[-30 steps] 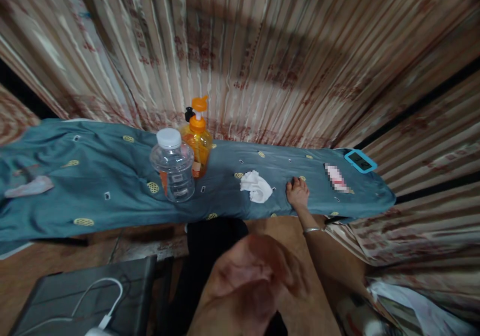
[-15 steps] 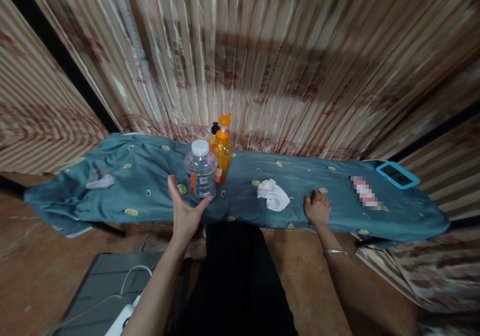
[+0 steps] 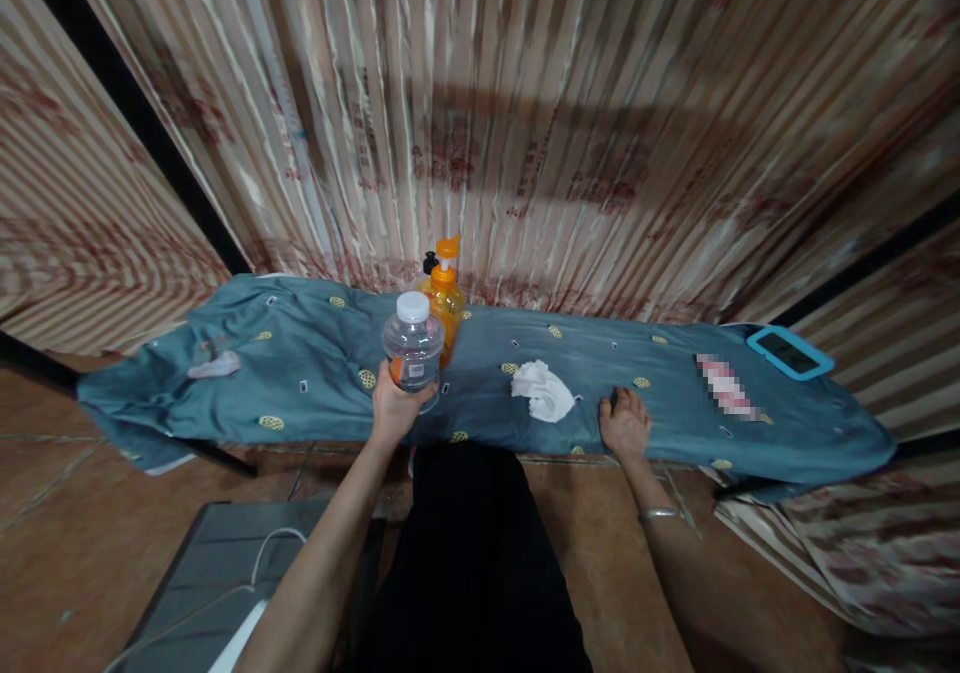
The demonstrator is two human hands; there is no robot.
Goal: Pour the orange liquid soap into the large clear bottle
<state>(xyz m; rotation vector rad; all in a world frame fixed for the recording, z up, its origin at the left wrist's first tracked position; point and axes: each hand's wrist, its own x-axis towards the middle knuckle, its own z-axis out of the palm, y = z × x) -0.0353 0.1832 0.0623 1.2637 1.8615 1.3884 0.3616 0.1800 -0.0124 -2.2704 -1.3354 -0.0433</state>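
Note:
My left hand (image 3: 400, 405) is wrapped around the lower side of a clear plastic bottle (image 3: 415, 341) with a white cap. The bottle stands upright at the front of the cloth-covered surface. Right behind it is an orange pump bottle (image 3: 448, 303), partly hidden by it. My right hand (image 3: 627, 425) rests palm down on the cloth near the front edge, fingers apart and slightly bent, holding nothing that I can see. A crumpled white cloth or tissue (image 3: 545, 393) lies between my hands, closer to the right one.
A teal patterned cloth (image 3: 480, 408) covers the long narrow surface. A black-topped bottle (image 3: 429, 263) stands behind the pump bottle. At right lie a blurred-out pink item (image 3: 726, 387) and a blue-framed digital clock (image 3: 791, 353). A small pale crumpled piece (image 3: 216, 364) lies at left.
My left hand has closed from a wide-open grasp onto the clear bottle, which sits slightly further right in view. The right hand stays on the cloth, with its fingers a little more spread.

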